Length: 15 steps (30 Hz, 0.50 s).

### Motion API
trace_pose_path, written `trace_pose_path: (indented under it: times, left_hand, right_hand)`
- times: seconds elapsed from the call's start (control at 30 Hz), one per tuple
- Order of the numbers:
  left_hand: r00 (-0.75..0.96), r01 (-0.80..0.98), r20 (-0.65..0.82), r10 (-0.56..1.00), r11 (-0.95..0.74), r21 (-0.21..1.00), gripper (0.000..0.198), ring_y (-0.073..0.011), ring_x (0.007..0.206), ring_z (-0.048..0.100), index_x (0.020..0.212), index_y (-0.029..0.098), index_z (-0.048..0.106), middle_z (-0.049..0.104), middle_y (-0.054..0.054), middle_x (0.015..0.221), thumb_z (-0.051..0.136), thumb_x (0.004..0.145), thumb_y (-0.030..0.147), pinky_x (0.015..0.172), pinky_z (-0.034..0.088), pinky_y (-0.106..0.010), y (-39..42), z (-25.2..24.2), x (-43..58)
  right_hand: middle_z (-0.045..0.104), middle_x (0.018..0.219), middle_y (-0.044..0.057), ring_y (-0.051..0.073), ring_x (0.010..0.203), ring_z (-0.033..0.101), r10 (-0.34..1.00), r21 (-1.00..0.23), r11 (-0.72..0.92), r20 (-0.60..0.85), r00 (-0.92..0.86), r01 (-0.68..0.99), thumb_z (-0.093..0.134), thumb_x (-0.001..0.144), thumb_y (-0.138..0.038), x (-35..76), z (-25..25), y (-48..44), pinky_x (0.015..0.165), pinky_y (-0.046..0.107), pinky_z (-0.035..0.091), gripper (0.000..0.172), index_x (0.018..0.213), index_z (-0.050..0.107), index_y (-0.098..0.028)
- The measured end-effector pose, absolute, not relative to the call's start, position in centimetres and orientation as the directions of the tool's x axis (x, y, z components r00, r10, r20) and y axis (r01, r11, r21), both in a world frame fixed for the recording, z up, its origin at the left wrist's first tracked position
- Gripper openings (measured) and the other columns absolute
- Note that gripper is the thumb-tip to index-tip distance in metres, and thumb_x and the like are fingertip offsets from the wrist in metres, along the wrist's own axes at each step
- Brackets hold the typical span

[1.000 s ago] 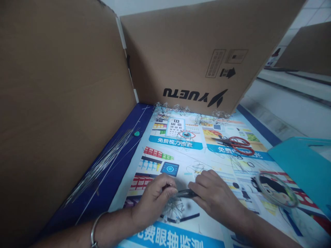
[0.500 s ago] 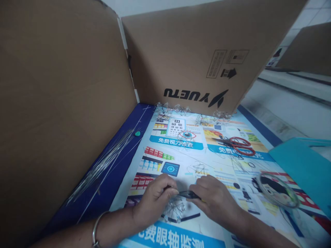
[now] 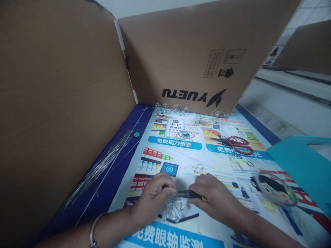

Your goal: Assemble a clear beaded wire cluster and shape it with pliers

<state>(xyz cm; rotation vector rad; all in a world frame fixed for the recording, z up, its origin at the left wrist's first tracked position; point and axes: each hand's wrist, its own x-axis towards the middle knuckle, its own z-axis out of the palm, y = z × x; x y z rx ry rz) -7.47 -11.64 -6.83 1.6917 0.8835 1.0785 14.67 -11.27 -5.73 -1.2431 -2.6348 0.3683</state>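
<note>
Near the front of the printed sheet (image 3: 190,229), my left hand (image 3: 156,193) is closed in a pinch on a wire ornament with clear beads (image 3: 173,209). The ornament hangs just below the fingers, its thin wires crossing in a loose web. My right hand (image 3: 213,193) wraps around a pair of pliers (image 3: 190,194) with dark jaws and a bit of yellow on the handle. The jaws point left and reach the left fingertips above the ornament. Whether they grip a wire there is too small to tell.
Red-handled scissors (image 3: 240,144) lie behind my right hand. A bundle of straight wires (image 3: 103,165) rests on the blue cloth at left, near a small green lump (image 3: 136,134). A clear round dish (image 3: 275,188) sits at right. Cardboard panels (image 3: 176,58) stand behind and left.
The pliers have turned slightly, showing more of the jaws and the yellow handle. Both hands stay nearly in place, and the view has shifted a little.
</note>
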Motion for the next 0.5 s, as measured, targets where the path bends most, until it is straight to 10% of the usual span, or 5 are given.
trace_pose_path:
  times: [0.5]
  left_hand:
    - [0.401, 0.096, 0.288, 0.869, -0.353, 0.931, 0.014, -0.0132, 0.071, 0.050, 0.072, 0.016, 0.056, 0.052, -0.001, 0.070, 0.053, 0.085, 0.018, 0.069, 0.039, -0.025, -11.25, -6.37, -7.60]
  right_hand:
    - [0.059, 0.072, 0.002, 0.018, 0.071, 0.051, 0.793, -0.273, 0.605, 0.128, -0.595, 0.748, 0.056, 0.085, -0.039, 14.16, -6.00, -11.80, 0.064, 0.029, 0.033, 0.020, 0.081, 0.062, -0.020]
